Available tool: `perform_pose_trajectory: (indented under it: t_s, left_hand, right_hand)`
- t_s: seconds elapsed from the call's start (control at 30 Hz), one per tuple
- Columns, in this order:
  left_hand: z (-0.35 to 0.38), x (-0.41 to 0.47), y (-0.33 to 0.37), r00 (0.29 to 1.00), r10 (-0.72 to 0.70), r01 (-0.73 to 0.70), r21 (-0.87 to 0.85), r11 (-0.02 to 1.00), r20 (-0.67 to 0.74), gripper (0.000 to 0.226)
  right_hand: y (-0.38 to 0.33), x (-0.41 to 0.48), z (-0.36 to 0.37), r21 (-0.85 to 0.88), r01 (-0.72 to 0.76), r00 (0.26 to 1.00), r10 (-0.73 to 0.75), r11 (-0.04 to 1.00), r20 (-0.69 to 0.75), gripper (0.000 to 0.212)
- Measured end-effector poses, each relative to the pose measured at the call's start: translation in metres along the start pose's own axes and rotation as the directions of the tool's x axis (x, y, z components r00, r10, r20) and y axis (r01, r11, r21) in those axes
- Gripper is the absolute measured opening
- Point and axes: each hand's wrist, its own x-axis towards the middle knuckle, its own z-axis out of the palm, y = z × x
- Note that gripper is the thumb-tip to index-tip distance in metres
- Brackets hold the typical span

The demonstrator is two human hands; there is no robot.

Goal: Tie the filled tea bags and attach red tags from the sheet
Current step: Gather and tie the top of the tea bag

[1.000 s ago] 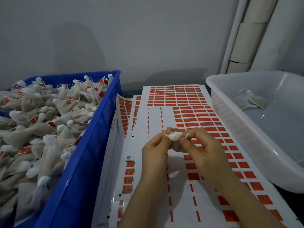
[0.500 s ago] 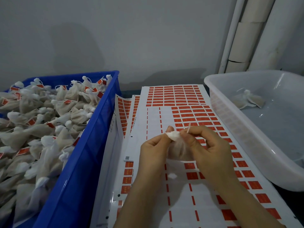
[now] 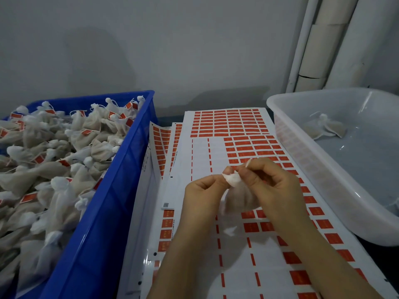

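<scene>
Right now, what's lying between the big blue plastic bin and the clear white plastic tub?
Head view: white sheets of red tags, overlapping, lie between blue bin and tub.

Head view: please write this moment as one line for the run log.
step: tying tea bag | left hand: pinches neck | right hand: pinches string | over tag sheet | tag: not yet attached

The tea bag (image 3: 234, 180) is thin matt gauze cloth; the tag sheet (image 3: 237, 266) is glossy paper; the blue crate (image 3: 103, 223) and clear tub (image 3: 323, 180) are smooth plastic.
</scene>
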Motion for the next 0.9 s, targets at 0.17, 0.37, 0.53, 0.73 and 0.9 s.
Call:
perform_pose_trajectory:
  t_s: [0.17, 0.37, 0.53, 0.73, 0.9]
  left_hand:
    - [-0.008, 0.000, 0.000, 0.989, 0.063, -0.064, -0.002, 0.998, 0.130, 0.043]
    - [-0.010, 0.001, 0.001, 0.973, 0.072, -0.063, -0.050, 0.997, 0.221, 0.039]
    - [-0.011, -0.001, 0.003, 0.950, 0.105, -0.093, -0.052, 0.994, 0.293, 0.023]
    - [-0.014, 0.001, 0.001, 0.959, 0.109, -0.130, 0.063, 0.990, 0.260, 0.019]
    - [-0.015, 0.004, 0.000, 0.962, 0.063, -0.107, 0.154, 0.982, 0.267, 0.016]
  right_hand:
    - [-0.001, 0.003, -0.006, 0.055, 0.011, 0.998, -0.014, 0.998, 0.069, 0.015]
    - [-0.001, 0.005, -0.008, 0.077, 0.032, 0.991, -0.042, 0.997, 0.128, 0.015]
    - [0.002, 0.008, -0.010, 0.101, 0.049, 0.985, -0.065, 0.994, 0.160, 0.021]
    - [0.008, 0.008, -0.009, 0.057, -0.014, 0.987, 0.004, 0.998, 0.163, 0.013]
    - [0.016, 0.008, -0.008, 0.050, -0.091, 0.978, 0.080, 0.995, 0.193, 0.021]
